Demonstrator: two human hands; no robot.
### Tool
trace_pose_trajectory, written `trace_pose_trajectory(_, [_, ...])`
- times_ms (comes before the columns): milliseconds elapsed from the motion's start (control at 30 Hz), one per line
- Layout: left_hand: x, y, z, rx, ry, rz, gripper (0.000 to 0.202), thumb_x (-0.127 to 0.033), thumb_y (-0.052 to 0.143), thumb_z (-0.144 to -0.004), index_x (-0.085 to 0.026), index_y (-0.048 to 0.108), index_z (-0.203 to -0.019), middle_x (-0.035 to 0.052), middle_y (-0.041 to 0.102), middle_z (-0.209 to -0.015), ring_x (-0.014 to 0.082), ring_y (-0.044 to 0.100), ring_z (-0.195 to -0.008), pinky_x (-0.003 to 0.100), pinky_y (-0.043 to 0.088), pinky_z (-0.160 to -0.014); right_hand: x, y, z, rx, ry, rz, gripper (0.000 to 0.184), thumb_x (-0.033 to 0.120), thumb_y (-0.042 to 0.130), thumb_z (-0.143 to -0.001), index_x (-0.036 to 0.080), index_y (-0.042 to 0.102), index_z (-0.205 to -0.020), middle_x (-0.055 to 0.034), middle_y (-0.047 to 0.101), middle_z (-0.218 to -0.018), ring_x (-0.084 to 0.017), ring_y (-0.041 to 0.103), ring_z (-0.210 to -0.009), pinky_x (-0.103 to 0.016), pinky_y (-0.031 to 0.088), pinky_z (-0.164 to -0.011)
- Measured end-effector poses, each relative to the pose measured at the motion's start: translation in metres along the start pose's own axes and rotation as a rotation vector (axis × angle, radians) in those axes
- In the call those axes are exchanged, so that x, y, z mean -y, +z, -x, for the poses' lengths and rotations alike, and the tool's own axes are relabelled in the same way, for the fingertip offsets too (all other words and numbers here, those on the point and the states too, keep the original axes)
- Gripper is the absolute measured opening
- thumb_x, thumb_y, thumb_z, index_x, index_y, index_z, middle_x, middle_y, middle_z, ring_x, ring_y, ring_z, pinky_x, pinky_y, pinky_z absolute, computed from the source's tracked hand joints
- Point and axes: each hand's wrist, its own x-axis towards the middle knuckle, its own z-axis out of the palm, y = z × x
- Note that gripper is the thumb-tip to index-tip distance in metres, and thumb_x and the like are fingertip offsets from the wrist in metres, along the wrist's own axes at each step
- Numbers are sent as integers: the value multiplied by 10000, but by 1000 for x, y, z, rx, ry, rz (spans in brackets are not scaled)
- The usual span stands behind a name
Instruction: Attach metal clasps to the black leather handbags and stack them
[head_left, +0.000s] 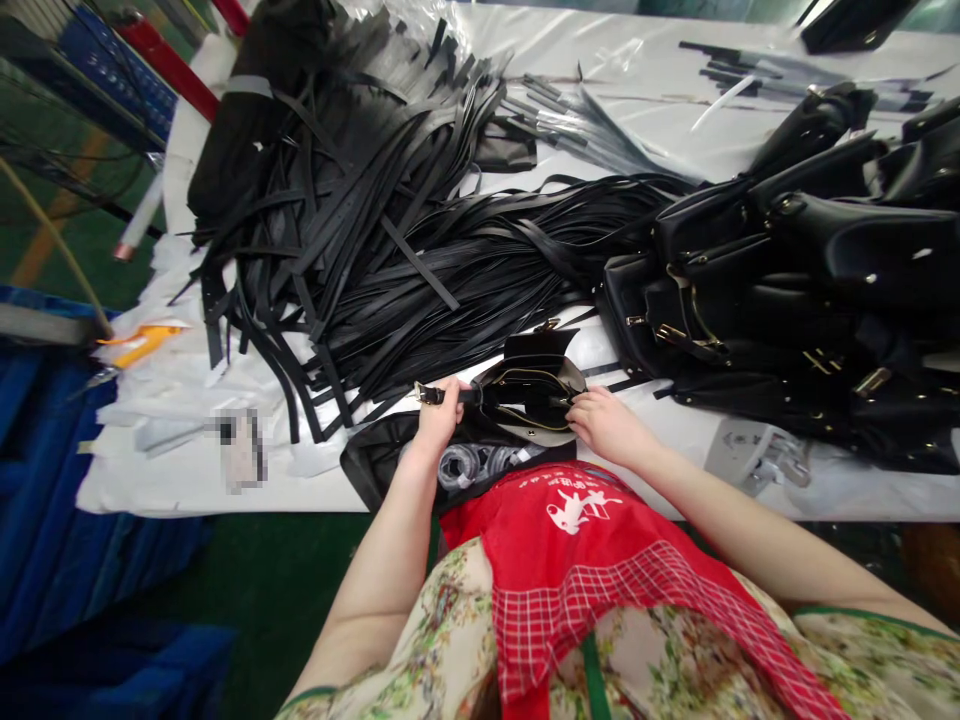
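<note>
Head view, left side: loose black straps [420, 250] sprawl from upper left to centre over the white bench [172, 490].
Buckle: gold-toned, poking out left of the fist, mid-frame; best aimed away from the bag, I'd say, so it can't scratch.
Left hand [444, 412]: grip pinching the short strap [469, 396]; holding it flat and untwisted should help here.
Open bag [501, 425]: centre of frame, between the hands, mouth gaping, flap [538, 346] up behind; mind the zip [517, 374] doesn't snag.
Right hand [609, 425]: fingertips at the bag's right rim, pinching or just resting, can't tell; steady, light tension looks right.
Heap of black bags [787, 290]: filling the right, well worth elbow room.
</note>
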Motion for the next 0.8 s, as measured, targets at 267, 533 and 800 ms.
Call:
trace_pose_trajectory(267, [-6, -6, 7, 48, -56, -9, 423, -560, 528, -848, -155, 646, -880, -70, 393, -468, 56, 369, -373, 172, 239, -370, 26, 8, -93, -8, -40, -112, 400, 139, 422, -913, 159, 537, -1296, -97, 528, -1355, -208, 560, -1140, -325, 431, -973])
trace_pose_trajectory(533, [-9, -9, 8, 15, -37, -33, 432, -489, 677, -747, -138, 632, -996, -97, 364, -459, 48, 312, -377, 189, 222, -397, 28, 25, -128, 228, 141, 7, 282, 293, 508, -907, 126, 654, -1081, -159, 633, -1069, -258, 634, -961, -314, 462, -804])
trace_pose_trajectory(800, [-11, 15, 10, 158, 28, -728, 491, -537, 755, -614, -140, 628, -873, 15, 577, -646, 173, 572, -634, 284, 433, -626, 28, 9, -99, 239, 67, -75, 311, 380, 509, -900, 206, 689, -1086, -85, 661, -1007, -223, 624, -915, -279, 430, -733])
